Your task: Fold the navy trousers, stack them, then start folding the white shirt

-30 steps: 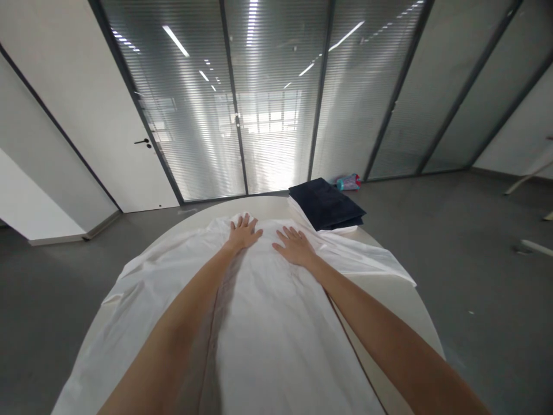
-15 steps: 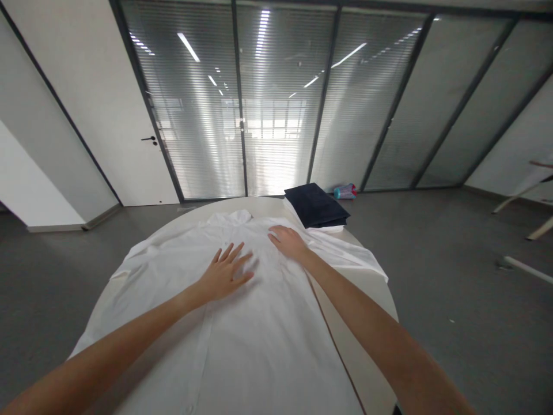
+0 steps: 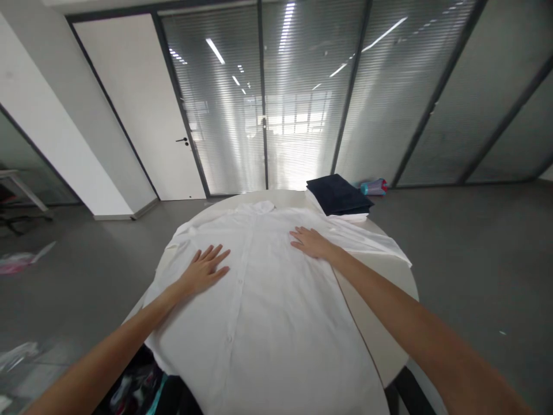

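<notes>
A white button-up shirt (image 3: 268, 311) lies spread out, front side up, its collar at the far edge of the round white table (image 3: 389, 282). Its near end hangs toward me over the table's front edge. My left hand (image 3: 204, 270) rests flat on the left half of the shirt, fingers spread, left of the button strip. On the upper right half lies my right hand (image 3: 311, 242), palm down with its fingers stretched out. One sleeve reaches out to the right beyond my right wrist.
A folded dark navy cloth (image 3: 339, 195) sits on folded white cloth (image 3: 358, 217) at the table's far right. Behind it on the floor is a blue and red object (image 3: 374, 187). Clear plastic (image 3: 19, 354) lies on the floor at left. A glass partition (image 3: 294, 98) stands beyond.
My left hand has moved left across the shirt, away from my right hand, and the shirt front looks smoother. My right hand stays near the upper right. The view has turned left.
</notes>
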